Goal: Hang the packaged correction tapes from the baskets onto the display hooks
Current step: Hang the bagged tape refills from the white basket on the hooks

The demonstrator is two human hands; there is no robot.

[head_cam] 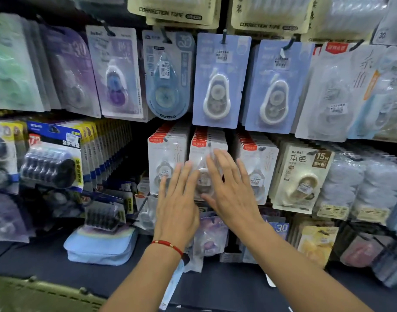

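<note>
White carded correction tapes with red tabs hang in three full stacks on hooks in the middle row: left stack [166, 158], centre stack [200, 154], right stack [257, 167]. My left hand [178, 199] lies flat, fingers spread, over the lower part of the left and centre stacks. My right hand [231, 185] is also flat and spread, pressed against the front of the centre stack. Neither hand holds a package. The corner of an olive-green basket [35, 293] shows at the bottom left.
Blue carded tapes [220, 82] hang on hooks above. A beige 15M pack [303, 176] hangs to the right, refill packs [51, 158] to the left. A light blue pouch [100, 244] lies on the dark shelf ledge [215, 287] below.
</note>
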